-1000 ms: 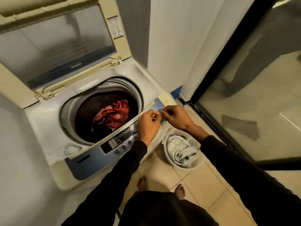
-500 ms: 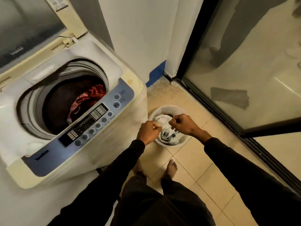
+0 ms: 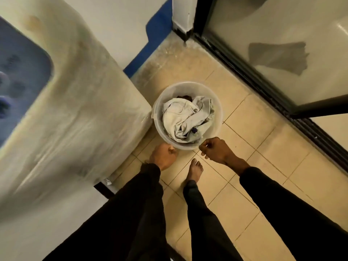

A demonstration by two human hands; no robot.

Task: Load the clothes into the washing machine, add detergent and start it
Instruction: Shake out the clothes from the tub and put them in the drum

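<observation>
A translucent white bucket [image 3: 218, 113] stands on the tiled floor beside the cream washing machine [image 3: 84, 110]. Pale crumpled clothes [image 3: 180, 117], with jeans on top, fill it. Only the machine's blurred side and a corner of its blue control panel [image 3: 22, 72] show; the drum is out of view. My left hand [image 3: 163, 156] is curled into a fist just before the bucket's near rim, and a small pale scrap shows at its thumb. My right hand [image 3: 214, 149] hovers at the near rim with curled fingers, thumb and forefinger pinched, and nothing is visible between them.
My bare foot [image 3: 194, 170] stands on the beige tiles just behind the bucket. A dark sliding-door track [image 3: 263, 81] and glass panel run along the right. A white wall with a blue skirting strip [image 3: 150, 44] closes the corner behind the bucket.
My view has swung down from the open drum to the bucket on the floor. Both hands have lowered from the machine's panel to the bucket's near rim and moved apart.
</observation>
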